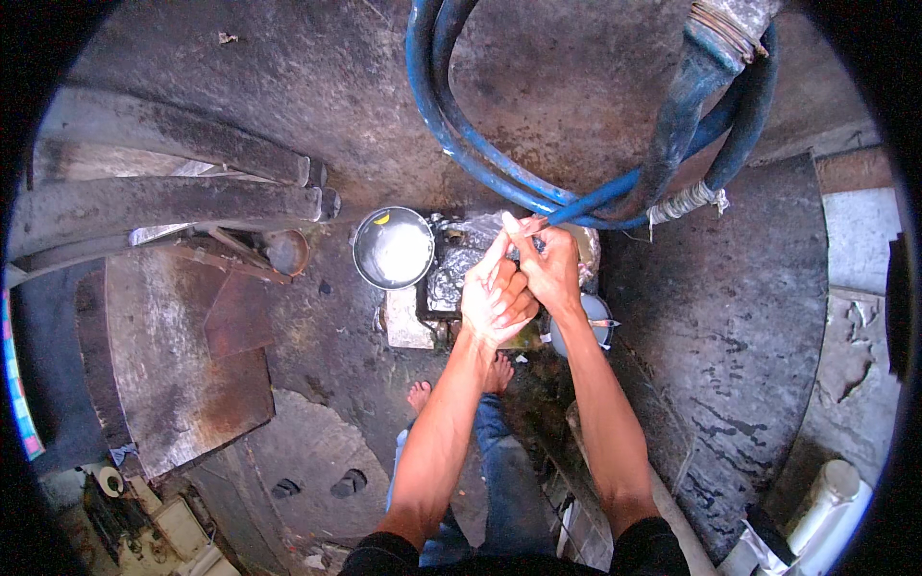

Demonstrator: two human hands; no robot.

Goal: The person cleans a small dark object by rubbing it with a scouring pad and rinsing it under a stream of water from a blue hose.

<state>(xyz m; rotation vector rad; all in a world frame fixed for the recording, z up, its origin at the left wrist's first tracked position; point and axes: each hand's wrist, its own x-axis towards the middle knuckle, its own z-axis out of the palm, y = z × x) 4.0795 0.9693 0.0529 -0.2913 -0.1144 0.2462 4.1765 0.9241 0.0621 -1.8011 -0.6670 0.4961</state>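
Note:
Both hands meet in front of me, above a wet, dark block-shaped thing [448, 284] with a shiny surface. My left hand [497, 300] is closed, its fingers curled and its thumb raised against the other hand. Whatever it holds is hidden. My right hand [554, 271] is closed too, with thumb and fingers pinched at what looks like the end of a blue hose [597, 197]. A clear, glistening patch shows beside the fingertips; I cannot tell whether it is water or plastic. Left of the block, a round metal bowl [392, 257] holds liquid and a small yellow piece.
A small grey bucket [588, 331] with a handled tool across it stands by my right wrist. Looped blue hoses [430, 106] hang from above. Rusty metal sheets [182, 355] and thick beams [173, 204] lie left. Sandals [349, 483] rest on the floor near my bare feet [498, 372].

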